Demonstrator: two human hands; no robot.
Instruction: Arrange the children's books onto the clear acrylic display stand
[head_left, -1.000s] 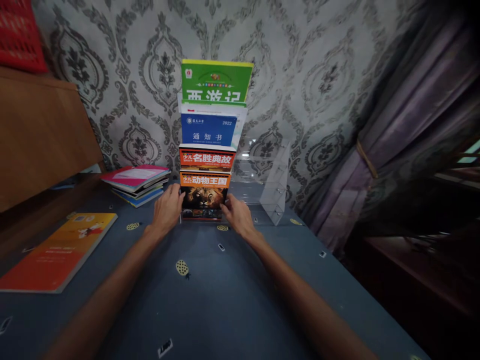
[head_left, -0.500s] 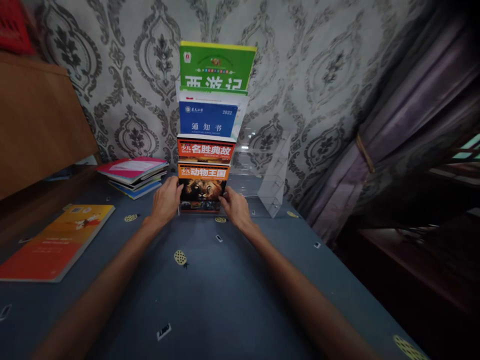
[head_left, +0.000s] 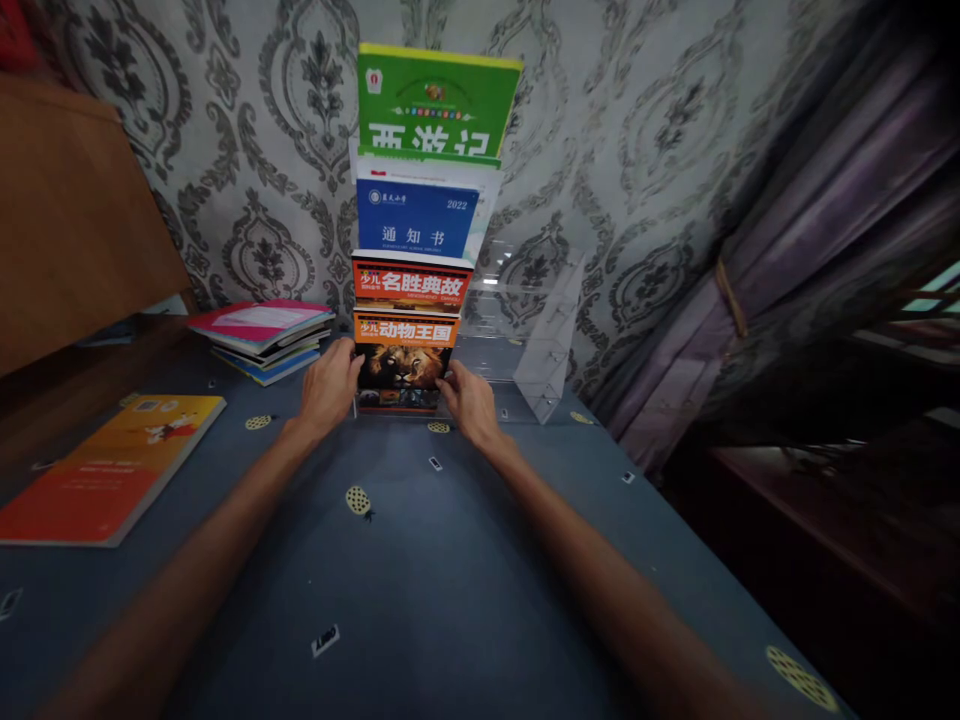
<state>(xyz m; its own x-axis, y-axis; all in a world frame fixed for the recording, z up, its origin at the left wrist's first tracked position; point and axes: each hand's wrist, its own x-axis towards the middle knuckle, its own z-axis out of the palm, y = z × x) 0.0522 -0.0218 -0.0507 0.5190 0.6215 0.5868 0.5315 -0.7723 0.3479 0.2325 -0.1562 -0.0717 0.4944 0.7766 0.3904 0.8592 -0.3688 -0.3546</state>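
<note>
On the counter (head_left: 420, 580), a clear tiered rack (head_left: 551, 345) carries a green book (head_left: 435, 100), blue booklet (head_left: 416, 218), red book (head_left: 409, 285) and, lowest in front, the lion-cover book (head_left: 405, 364). Forearms stretched forward, the left hand (head_left: 328, 385) and right hand (head_left: 472, 402) hold its opposite edges, fingers curled nearly closed.

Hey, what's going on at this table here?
Someone is handling a lion-cover book with bare hands: the left hand holds its left edge, the right hand its right edge. It stands at the front, lowest level of a transparent rack. Behind it, rising in steps, are a red-orange book, a blue booklet and a green book. Off to the left, an orange book and a stack of books lie on the table.
</note>
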